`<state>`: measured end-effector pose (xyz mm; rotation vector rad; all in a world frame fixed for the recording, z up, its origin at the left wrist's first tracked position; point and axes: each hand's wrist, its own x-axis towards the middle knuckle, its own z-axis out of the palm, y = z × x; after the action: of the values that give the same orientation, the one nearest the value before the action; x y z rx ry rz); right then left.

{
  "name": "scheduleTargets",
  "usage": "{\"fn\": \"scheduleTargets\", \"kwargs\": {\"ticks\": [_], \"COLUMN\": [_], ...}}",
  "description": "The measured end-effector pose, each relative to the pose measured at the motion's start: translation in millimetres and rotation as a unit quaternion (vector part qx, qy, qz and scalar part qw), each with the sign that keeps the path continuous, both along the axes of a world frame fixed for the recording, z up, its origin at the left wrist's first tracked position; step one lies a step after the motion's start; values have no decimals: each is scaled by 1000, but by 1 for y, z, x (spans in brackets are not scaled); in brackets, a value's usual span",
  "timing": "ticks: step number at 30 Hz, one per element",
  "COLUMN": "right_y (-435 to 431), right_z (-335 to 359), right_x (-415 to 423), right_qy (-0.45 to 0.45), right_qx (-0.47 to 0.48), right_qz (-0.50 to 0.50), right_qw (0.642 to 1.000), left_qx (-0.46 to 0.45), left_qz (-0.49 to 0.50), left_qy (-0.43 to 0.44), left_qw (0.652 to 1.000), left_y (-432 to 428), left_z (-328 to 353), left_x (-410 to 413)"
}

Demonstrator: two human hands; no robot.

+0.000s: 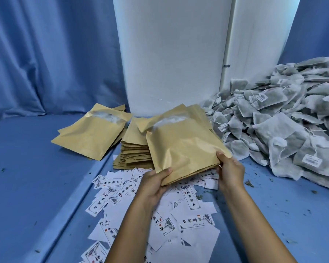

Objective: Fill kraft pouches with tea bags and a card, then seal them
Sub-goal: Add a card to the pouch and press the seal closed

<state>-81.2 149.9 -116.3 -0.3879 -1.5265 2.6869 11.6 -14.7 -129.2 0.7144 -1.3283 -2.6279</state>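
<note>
I hold a kraft pouch (182, 147) flat above the table, its open mouth showing a pale lining at the far end. My left hand (154, 182) grips its near left corner and my right hand (230, 168) pinches its near right corner. Under it lies a stack of empty kraft pouches (135, 150). White printed cards (156, 215) are scattered on the blue cloth beneath my arms. A big heap of grey tea bags (285, 118) with strings and tags fills the right side.
Two or three more kraft pouches (91, 133) lie to the left of the stack, one with its mouth open. A white panel (171, 54) and blue curtains (46, 54) stand behind. Tea crumbs dot the blue table cloth (27, 186).
</note>
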Motion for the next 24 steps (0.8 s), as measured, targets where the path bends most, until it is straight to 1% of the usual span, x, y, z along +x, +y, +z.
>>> {"fn": "scheduleTargets", "kwargs": {"ticks": [1, 3, 6, 11, 13, 15, 18, 20, 24], "right_y": [1, 1, 1, 11, 13, 13, 11, 6, 1], "right_z": [-3, -7, -8, -4, -4, -4, -8, -9, -10], "right_x": [-1, -2, 0, 3, 4, 5, 5, 9, 13], "right_qy": [10, 21, 13, 5, 14, 25, 17, 7, 9], "right_qx": [36, 55, 22, -49, -42, -27, -27, -32, -17], "right_qz": [-9, -19, -5, 12, 18, 3, -20, -7, 13], "right_qw": [999, 998, 1000, 999, 999, 999, 999, 999, 1000], "left_qx": [-38, -74, -103, -129, -135, -139, -151, -162, -157], "left_qz": [12, 25, 21, 29, 31, 27, 34, 50, 56], "left_qy": [-5, -16, -17, -18, -13, -14, -16, -17, -14], "left_qw": [999, 997, 994, 991, 990, 990, 988, 985, 986], "left_y": [-3, -5, -3, -4, -4, -3, -2, -1, -2], "left_z": [-1, 0, -5, -13, -15, -14, -15, -16, -16], "left_x": [-1, -2, -4, -5, -4, -4, -2, 1, 3]}}
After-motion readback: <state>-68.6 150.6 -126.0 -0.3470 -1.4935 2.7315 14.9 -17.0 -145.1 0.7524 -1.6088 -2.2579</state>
